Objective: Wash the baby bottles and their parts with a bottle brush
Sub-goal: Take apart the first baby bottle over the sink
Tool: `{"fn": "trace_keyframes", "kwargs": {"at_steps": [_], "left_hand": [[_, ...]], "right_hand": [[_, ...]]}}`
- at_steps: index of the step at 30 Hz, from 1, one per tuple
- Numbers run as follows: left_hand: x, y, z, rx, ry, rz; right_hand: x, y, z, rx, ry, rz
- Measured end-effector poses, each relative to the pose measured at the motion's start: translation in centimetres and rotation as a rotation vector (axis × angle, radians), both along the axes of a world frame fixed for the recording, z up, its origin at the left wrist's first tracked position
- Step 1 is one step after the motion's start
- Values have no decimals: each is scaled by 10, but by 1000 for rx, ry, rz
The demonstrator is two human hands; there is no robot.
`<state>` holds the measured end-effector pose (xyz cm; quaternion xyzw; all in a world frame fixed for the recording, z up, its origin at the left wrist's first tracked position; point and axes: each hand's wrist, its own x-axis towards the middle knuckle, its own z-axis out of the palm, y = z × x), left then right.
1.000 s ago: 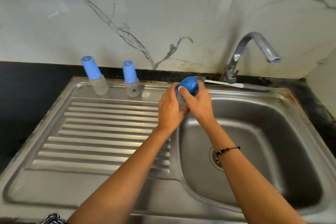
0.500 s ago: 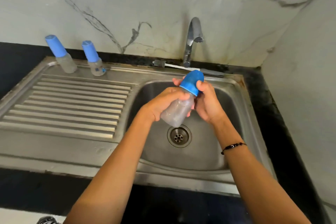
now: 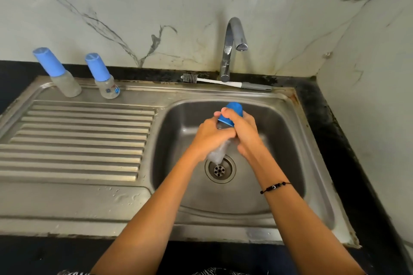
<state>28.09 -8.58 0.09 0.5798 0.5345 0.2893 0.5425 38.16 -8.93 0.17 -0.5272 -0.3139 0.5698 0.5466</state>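
Carried from the drainboard edge to mid-frame over the basin (image 3: 279,140): bottle (image 3: 218,152), tilted, base above the drain (image 3: 220,169). Left hand (image 3: 210,137) wrapped round the body, right hand (image 3: 242,128) curled on the blue cap (image 3: 232,113). Probably uncapping. Brush (image 3: 223,81) untouched behind the basin, upper centre; two capped bottles (image 3: 105,78) upper left.
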Motion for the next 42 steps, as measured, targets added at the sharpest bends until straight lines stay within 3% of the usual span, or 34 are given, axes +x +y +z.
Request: {"fn": "trace_keyframes", "kwargs": {"at_steps": [2, 4, 10, 16, 20, 23, 25, 28, 35, 42], "left_hand": [[-13, 2, 0, -196, -287, -61], [-22, 3, -5, -339, -445, -137], [-30, 12, -25, -518, -583, -282], [-20, 18, -33, -680, -1032, -646], [-15, 23, -34, -667, -981, -585], [-16, 23, -37, -629, -751, -351], [-11, 23, -43, -578, -469, -158], [-8, 21, -66, -507, -108, -16], [-2, 13, -96, -647, -45, 60], [13, 20, -113, -689, 41, 67]], "right_hand": [[0, 0, -3, 65, 102, 130], [-1, 0, -6, 83, 170, 197], [-4, 3, -25, 83, 328, 247], [-7, 15, -19, 121, 720, 342], [0, 25, -7, -5, 682, 228], [11, 35, -17, -243, 563, 62], [20, 39, -36, -379, 434, -22], [33, 35, -70, -544, 77, -19], [62, 31, -149, -638, -789, 103], [66, 31, -160, -528, -1273, 243]]}}
